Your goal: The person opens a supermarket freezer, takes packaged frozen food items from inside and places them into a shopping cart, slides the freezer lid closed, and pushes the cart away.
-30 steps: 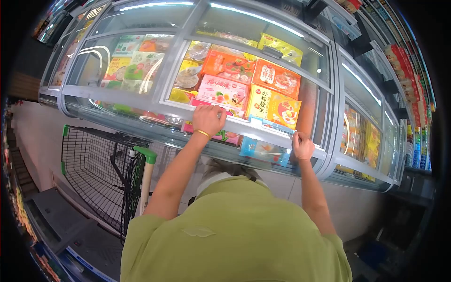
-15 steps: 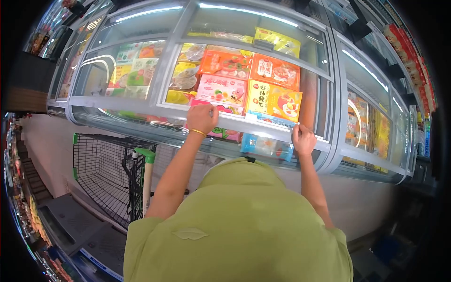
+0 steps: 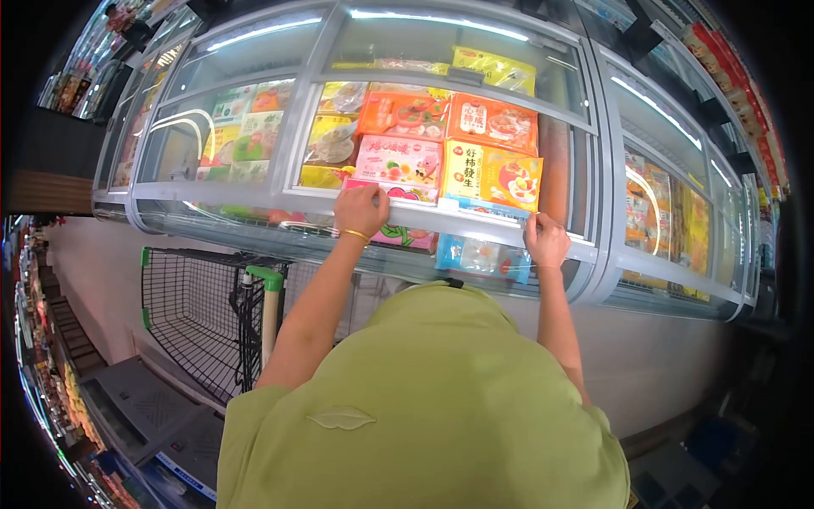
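My left hand [image 3: 362,210], with a gold bracelet at the wrist, has its fingers curled over the front rail [image 3: 483,222] of a glass-topped freezer. On the same rail, farther right, my right hand [image 3: 547,240] grips the edge with bent fingers. Behind the rail, under the opening, lie a pink package [image 3: 398,159], a yellow package [image 3: 490,176] and two orange ones, one at the left [image 3: 403,114] and one at the right [image 3: 493,121]. A blue package [image 3: 482,257] shows through the front glass between my hands.
A black wire shopping cart [image 3: 195,305] with a green-capped handle [image 3: 265,276] stands at the left, below the freezer. More freezer sections [image 3: 670,204] continue on both sides. Grey crates [image 3: 148,403] are at the lower left. Another person [image 3: 125,24] appears far off at the upper left.
The view has shifted slightly, so the cart appears farther right. Both hands remain on the rail, and the packages lie as before.
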The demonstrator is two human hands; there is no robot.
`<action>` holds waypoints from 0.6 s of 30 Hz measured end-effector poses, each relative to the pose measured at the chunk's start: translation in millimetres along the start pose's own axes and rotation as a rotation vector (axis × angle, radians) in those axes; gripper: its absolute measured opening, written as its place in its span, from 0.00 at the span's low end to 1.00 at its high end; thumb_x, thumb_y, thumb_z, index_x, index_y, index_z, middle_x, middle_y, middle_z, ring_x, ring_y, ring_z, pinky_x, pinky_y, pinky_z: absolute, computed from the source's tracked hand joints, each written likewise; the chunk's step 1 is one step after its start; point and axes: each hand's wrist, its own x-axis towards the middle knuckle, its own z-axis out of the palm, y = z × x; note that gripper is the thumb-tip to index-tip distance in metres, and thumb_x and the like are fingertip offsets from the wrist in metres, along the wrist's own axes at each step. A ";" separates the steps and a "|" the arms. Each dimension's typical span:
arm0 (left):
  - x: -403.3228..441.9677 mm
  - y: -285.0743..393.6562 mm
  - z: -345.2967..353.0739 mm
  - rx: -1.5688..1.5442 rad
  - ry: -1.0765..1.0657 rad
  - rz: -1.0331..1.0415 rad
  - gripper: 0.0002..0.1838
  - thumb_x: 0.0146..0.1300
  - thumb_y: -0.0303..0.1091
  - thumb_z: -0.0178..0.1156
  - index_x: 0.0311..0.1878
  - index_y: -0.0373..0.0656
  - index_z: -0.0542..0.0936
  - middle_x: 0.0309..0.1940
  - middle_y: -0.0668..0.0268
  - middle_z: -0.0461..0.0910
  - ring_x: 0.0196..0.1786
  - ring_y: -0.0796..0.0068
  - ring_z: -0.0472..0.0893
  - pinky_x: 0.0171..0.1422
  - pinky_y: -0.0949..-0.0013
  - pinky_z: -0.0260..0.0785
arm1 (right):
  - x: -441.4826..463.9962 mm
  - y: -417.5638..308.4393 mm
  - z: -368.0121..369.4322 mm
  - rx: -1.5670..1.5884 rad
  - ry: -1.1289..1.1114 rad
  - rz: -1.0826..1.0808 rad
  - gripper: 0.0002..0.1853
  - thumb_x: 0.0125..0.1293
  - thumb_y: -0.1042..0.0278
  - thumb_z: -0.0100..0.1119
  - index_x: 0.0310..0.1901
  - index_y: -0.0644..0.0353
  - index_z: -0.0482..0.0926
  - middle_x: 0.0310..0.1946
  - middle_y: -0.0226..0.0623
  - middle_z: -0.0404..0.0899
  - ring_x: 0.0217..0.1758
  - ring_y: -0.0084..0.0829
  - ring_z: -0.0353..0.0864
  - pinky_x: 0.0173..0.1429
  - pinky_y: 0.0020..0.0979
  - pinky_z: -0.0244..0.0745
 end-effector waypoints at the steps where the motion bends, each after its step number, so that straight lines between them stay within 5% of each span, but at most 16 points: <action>1: 0.1 0.0 0.2 -0.002 0.001 -0.004 0.07 0.53 0.37 0.60 0.24 0.47 0.80 0.21 0.62 0.80 0.27 0.60 0.78 0.38 0.60 0.68 | 0.4 0.1 -0.2 0.003 -0.013 0.012 0.13 0.59 0.57 0.56 0.25 0.56 0.83 0.23 0.41 0.81 0.28 0.45 0.81 0.33 0.41 0.75; 18: -2.0 -1.7 2.4 0.018 0.029 0.009 0.07 0.54 0.37 0.58 0.25 0.47 0.80 0.18 0.63 0.79 0.25 0.60 0.78 0.37 0.60 0.69 | 0.7 0.4 -1.7 -0.031 -0.034 -0.009 0.14 0.60 0.56 0.55 0.25 0.55 0.82 0.23 0.41 0.82 0.28 0.46 0.81 0.34 0.42 0.76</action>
